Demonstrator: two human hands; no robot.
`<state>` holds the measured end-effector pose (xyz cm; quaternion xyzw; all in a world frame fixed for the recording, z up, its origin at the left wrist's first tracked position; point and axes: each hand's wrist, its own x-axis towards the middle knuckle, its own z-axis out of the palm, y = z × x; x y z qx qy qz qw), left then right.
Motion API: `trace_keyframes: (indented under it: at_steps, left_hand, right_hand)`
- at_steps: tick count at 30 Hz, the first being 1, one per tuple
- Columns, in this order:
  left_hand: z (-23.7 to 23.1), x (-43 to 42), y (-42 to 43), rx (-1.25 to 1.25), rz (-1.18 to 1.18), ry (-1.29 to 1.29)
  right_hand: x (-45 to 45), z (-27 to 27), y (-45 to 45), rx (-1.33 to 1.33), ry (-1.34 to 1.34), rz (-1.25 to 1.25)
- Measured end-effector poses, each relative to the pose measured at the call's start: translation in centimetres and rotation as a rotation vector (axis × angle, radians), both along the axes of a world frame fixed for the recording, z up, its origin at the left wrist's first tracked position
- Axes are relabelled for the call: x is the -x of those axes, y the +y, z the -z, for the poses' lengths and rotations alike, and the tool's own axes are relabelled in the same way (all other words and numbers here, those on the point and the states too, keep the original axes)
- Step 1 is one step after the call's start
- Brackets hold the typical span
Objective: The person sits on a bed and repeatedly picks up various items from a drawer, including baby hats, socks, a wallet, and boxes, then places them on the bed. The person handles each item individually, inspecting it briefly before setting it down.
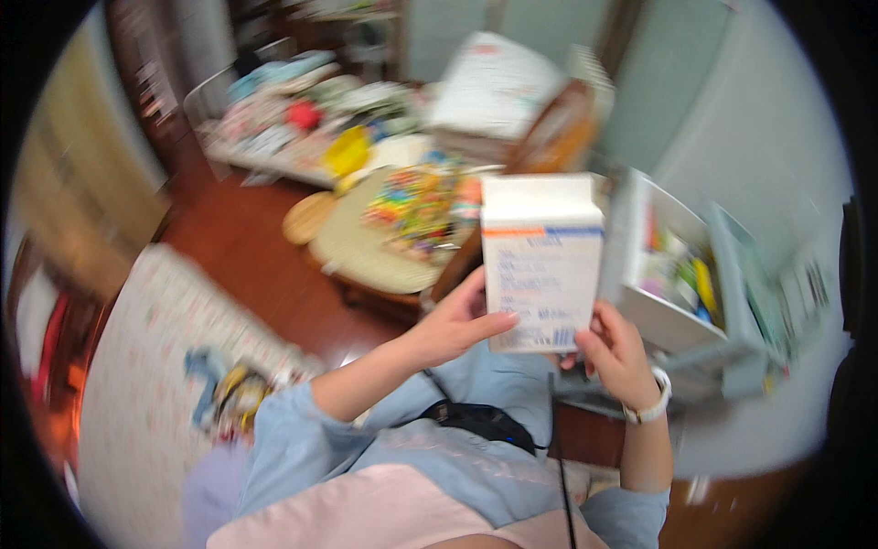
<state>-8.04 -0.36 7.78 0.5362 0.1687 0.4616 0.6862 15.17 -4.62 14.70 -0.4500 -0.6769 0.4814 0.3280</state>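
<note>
A white carton (542, 274) is held upright in front of me, with an orange and blue band near its top and blurred print and a barcode below. My left hand (473, 316) grips its lower left side, the thumb lying across the front face. At the lower right corner, my right hand (614, 353) holds the box between thumb and fingers; a white watch (650, 398) is on that wrist. The far sides of the carton are hidden.
A padded chair (350, 254) bearing colourful small items (411, 206) stands ahead. To the right is an open white bin (675, 316) of assorted things. Clothes (274, 117) are piled on a cot behind, beside a large white package (497, 86). A patterned mat (151, 370) lies left.
</note>
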Motion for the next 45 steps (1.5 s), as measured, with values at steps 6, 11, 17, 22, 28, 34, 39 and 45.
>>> trace_keyframes:
  at_steps: [6, 11, 17, 22, 28, 34, 39, 45]
  left_hand:
    - [5.8, 10.7, -6.5, 0.120, -0.658, 0.109]
    - [12.9, 20.9, -15.7, 0.252, -1.285, 0.550]
    - [18.8, 32.8, -28.6, 0.556, -1.741, 0.261]
    - [24.5, 35.2, -36.2, 0.984, -2.014, 0.252]
    - [28.0, 34.8, -37.5, 1.171, -1.480, 1.552]
    - [18.5, 36.4, -27.9, 0.586, -1.613, 1.961]
    - [10.2, 26.9, -11.7, -0.422, -1.408, 1.304]
    - [5.1, 9.3, 0.2, -0.858, -0.545, 1.214]
  right_hand:
    - [4.9, 1.7, 0.7, -0.047, -0.140, -0.188]
    - [4.8, 2.2, 2.1, -0.103, -0.270, -0.281]
    - [4.1, 3.2, 2.9, -0.080, -0.304, -0.289]
    - [2.9, 4.1, 3.2, -0.015, -0.314, -0.283]
    - [1.0, 5.6, 3.0, -0.005, -0.329, -0.289]
    - [-4.4, 4.3, 1.9, -0.199, -0.459, -0.180]
    - [-10.1, 0.6, -0.4, -0.255, -0.493, 0.077]
    - [-15.2, -2.3, -3.5, -0.270, -0.433, 0.460]
